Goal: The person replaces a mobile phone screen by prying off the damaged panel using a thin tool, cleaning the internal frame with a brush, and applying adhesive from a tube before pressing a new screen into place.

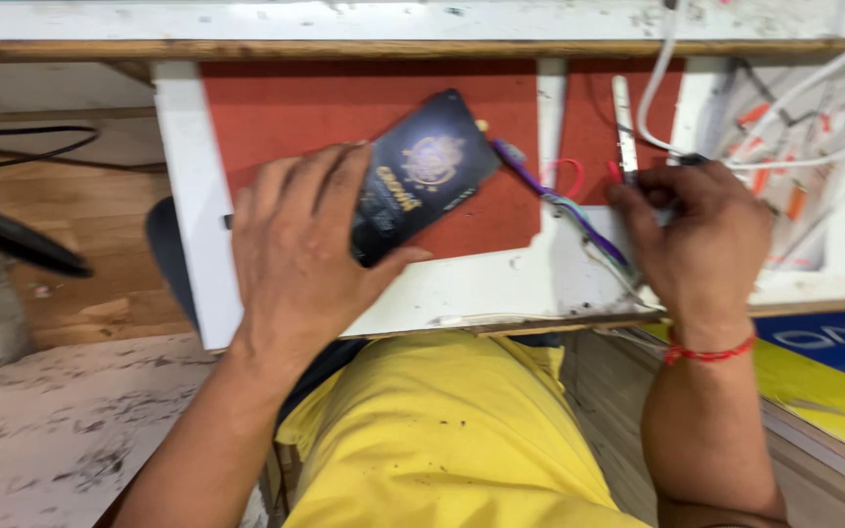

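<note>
A dark phone (421,171) with a gold emblem on its back lies tilted on a red mat (286,112), and my left hand (300,254) grips its lower end. My right hand (701,240), with a red thread round the wrist, is closed at the right part of the white bench top (188,196), next to a purple toothbrush (564,205). What the fingers hold is hidden. Metal tweezers (626,127) lie just above that hand on a second red mat (594,117).
White cables (784,93) run across the right side of the bench. A shelf edge (422,29) spans the top. A black stool (12,240) stands at the left over the wooden floor. A blue and yellow board (833,376) lies at the lower right.
</note>
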